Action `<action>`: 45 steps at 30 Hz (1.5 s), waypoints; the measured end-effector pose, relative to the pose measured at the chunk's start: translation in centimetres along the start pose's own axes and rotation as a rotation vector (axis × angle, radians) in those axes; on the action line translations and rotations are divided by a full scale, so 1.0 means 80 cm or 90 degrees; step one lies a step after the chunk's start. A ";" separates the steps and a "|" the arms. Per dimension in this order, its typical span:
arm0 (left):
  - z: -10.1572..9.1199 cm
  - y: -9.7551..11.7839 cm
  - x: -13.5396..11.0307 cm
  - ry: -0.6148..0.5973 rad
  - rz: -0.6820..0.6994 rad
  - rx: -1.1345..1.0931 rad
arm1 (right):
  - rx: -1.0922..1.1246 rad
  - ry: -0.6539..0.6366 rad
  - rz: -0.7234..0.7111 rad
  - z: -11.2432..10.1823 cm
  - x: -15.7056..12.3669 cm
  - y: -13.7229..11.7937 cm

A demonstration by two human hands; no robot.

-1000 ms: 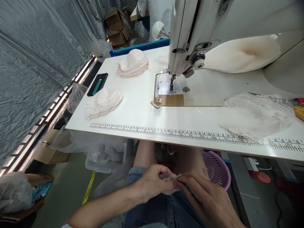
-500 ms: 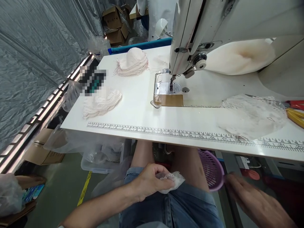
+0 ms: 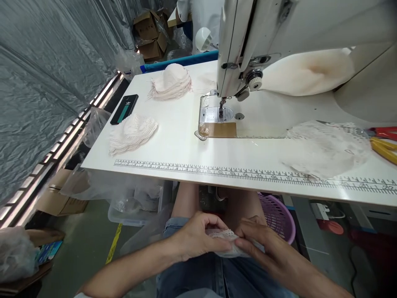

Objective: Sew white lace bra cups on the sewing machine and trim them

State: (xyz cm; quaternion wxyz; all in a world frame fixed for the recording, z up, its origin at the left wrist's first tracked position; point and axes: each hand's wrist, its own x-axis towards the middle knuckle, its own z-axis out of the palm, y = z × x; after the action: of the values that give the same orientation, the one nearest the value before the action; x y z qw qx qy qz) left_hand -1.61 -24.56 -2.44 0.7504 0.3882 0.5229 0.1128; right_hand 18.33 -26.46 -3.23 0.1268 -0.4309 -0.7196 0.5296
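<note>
Over my lap, below the table edge, my left hand [image 3: 198,238] and my right hand [image 3: 263,244] both pinch a small white lace piece [image 3: 228,242]. Fingers of both hands are closed on its edges. Above them stands a white sewing table [image 3: 186,145] with a printed ruler along its front. The sewing machine [image 3: 248,45] rises at the back, its needle over the metal plate [image 3: 215,116].
A lace stack [image 3: 132,132] and a black phone [image 3: 124,109] lie at the table's left. A pile of cup-shaped pieces [image 3: 172,82] sits farther back. Sheer lace [image 3: 325,145] and scissors [image 3: 384,142] lie on the right. A purple basket [image 3: 277,215] and a plastic bin [image 3: 133,207] sit under the table.
My right hand had swung out right toward the purple basket half a second ago. It has come back to the lace piece, which both hands now hold again.
</note>
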 end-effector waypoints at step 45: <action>-0.034 -0.003 -0.003 -0.127 0.084 0.116 | 0.243 -0.088 0.095 0.002 0.019 -0.003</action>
State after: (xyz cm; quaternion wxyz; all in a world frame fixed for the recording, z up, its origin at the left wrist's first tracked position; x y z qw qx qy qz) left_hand -4.17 -23.60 -2.86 0.7512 0.4975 0.4274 0.0747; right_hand 17.22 -25.41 -3.50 0.1169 -0.4137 -0.5795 0.6923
